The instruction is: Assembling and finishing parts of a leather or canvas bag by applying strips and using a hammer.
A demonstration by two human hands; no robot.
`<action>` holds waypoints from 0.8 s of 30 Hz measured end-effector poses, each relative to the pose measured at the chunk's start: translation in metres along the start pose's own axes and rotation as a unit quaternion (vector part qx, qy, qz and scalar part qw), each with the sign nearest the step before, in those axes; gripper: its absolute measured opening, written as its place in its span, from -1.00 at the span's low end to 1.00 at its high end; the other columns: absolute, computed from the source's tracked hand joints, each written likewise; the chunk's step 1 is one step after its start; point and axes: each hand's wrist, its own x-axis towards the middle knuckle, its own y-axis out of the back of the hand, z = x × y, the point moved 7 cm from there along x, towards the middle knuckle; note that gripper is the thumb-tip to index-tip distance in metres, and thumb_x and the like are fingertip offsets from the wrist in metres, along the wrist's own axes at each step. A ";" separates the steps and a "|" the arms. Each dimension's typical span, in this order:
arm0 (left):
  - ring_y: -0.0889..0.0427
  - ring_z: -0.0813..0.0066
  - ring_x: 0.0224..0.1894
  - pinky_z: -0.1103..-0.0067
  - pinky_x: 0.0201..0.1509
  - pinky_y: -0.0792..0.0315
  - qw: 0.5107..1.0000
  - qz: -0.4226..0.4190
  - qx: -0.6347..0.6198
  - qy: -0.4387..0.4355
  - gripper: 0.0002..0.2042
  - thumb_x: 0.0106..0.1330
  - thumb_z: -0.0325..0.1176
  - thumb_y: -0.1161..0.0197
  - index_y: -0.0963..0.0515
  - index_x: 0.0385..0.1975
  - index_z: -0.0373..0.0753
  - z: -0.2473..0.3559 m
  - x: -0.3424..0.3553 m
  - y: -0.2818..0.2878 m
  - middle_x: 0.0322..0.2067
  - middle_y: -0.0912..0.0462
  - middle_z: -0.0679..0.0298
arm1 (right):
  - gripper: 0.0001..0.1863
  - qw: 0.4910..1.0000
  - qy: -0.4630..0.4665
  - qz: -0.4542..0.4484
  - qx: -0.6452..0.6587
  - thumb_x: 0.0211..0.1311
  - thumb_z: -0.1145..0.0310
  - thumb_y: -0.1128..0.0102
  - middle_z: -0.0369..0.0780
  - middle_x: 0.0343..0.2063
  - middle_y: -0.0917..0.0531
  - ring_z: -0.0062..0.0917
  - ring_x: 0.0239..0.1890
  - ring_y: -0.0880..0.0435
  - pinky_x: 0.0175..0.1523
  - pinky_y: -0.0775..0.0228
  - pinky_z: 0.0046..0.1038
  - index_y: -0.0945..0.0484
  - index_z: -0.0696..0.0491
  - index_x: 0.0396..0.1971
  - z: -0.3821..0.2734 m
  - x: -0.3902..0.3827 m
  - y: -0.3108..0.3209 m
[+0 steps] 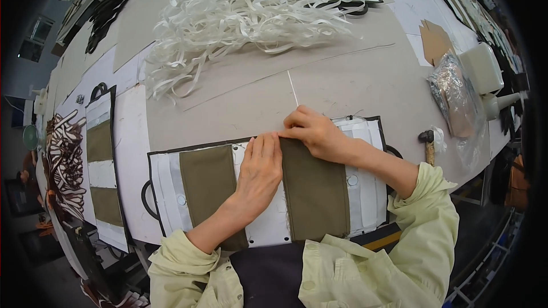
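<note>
A wide fabric panel [266, 217] lies in front of me, white with two olive-green bands, dark edging and a black loop handle at either end. My left hand [260, 171] rests flat on its middle, fingers stretched side by side toward the far edge. At that same edge, touching the left fingertips, my right hand [314, 132] is closed in a pinch over the right olive band [315, 188]. What it grips is hidden by the fingers. A thin white strip [292, 86] reaches from the tabletop to the knuckles of the right hand.
Beyond the panel is a big tangle of white ribbon [240, 17]. A similar panel [103, 159] lies left, beside a brown-and-white bundle of strips [67, 165]. At right are a hammer [428, 145], a plastic-wrapped package [454, 94] and a white bottle [482, 68].
</note>
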 end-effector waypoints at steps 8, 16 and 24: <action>-0.51 0.00 0.11 0.33 0.13 -0.52 1.000 -0.002 -0.013 -0.018 -0.34 0.01 -0.71 -0.20 -0.41 0.27 -0.57 0.002 0.006 0.004 0.08 -0.46 -0.12 | -0.58 0.996 -0.051 0.037 0.066 -0.06 0.72 -0.26 -0.20 -0.22 -0.58 -0.32 -0.16 -0.57 -0.14 -0.53 -0.34 -0.70 0.11 -0.12 0.016 -0.019 0.018; -0.52 0.01 0.13 0.32 0.15 -0.51 0.999 0.006 0.002 -0.037 -0.38 0.05 -0.68 -0.20 -0.44 0.25 -0.56 0.012 0.014 0.002 0.10 -0.47 -0.09 | -0.65 0.999 0.011 0.030 -0.017 -0.10 0.56 -0.30 -0.21 -0.22 -0.55 -0.33 -0.15 -0.55 -0.08 -0.50 -0.33 -0.65 0.17 -0.19 0.009 -0.024 0.022; -0.51 0.01 0.17 0.26 0.18 -0.50 0.998 -0.010 0.037 -0.051 -0.41 0.09 -0.60 -0.23 -0.43 0.22 -0.61 0.024 0.022 0.000 0.08 -0.48 -0.10 | -0.60 0.998 -0.028 0.024 -0.042 -0.13 0.61 -0.31 -0.21 -0.22 -0.59 -0.32 -0.16 -0.59 -0.15 -0.55 -0.34 -0.68 0.16 -0.16 0.016 -0.041 0.040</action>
